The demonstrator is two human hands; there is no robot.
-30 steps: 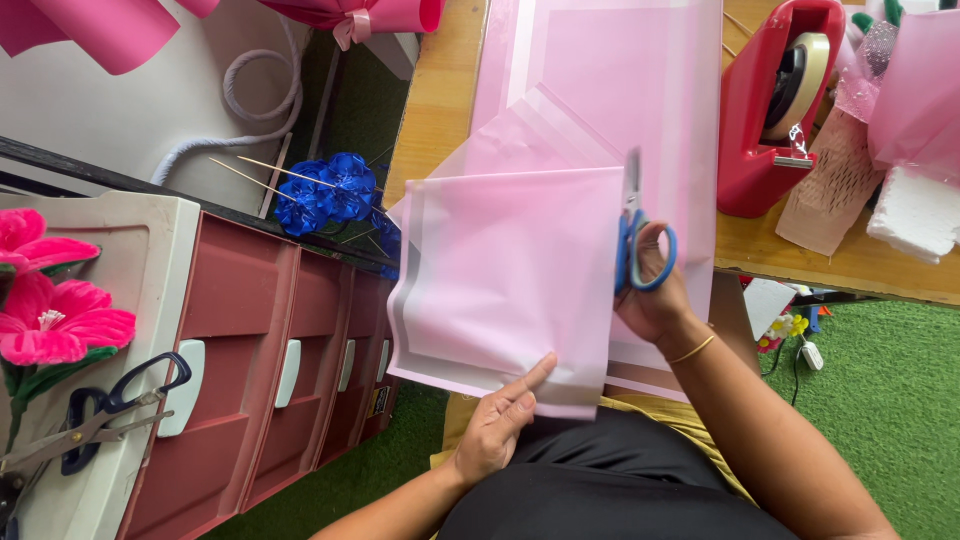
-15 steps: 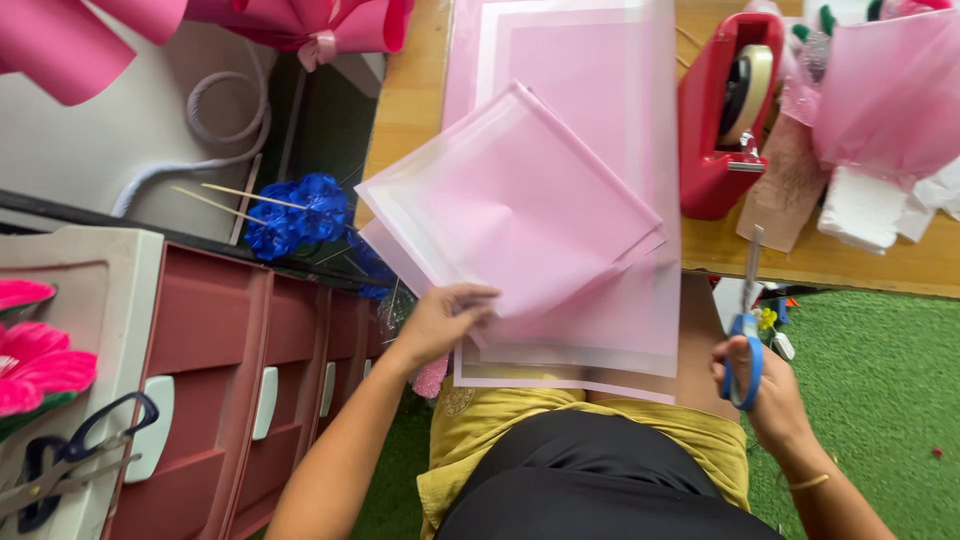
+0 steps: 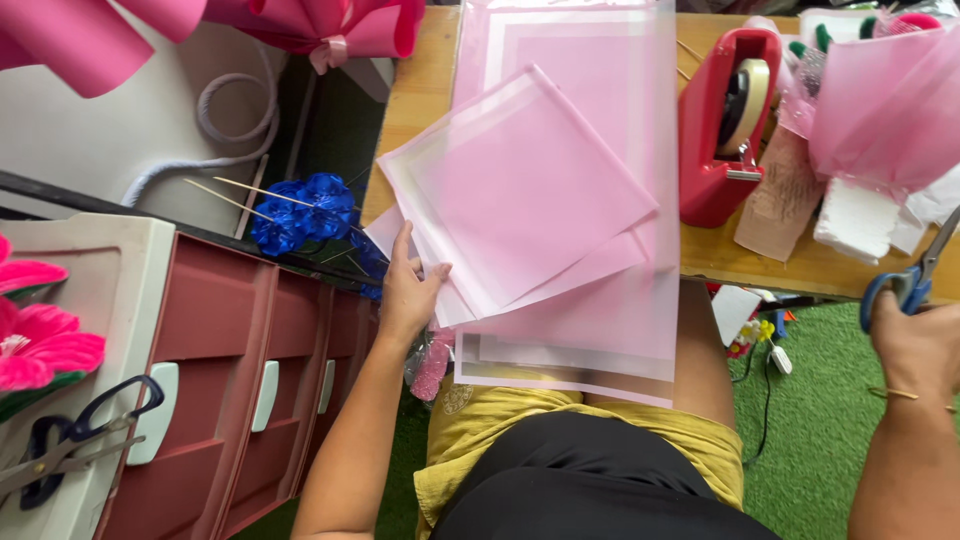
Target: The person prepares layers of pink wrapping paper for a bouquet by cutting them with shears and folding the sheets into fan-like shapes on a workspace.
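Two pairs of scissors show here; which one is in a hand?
The blue-handled scissors at the right edge, gripped by the right hand. The dark-handled scissors lie untouched on the drawer unit.

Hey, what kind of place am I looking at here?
Probably a home craft or bouquet-making workspace: pink wrapping sheets on a wooden table, a red tape dispenser, and blue paper flowers on sticks beside a drawer unit.

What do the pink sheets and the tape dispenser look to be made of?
Pink sheets: probably thin translucent plastic film or wrapping paper; the white borders of lower layers show through, with a matte look. Tape dispenser: likely hard red plastic, glossy with light reflections.
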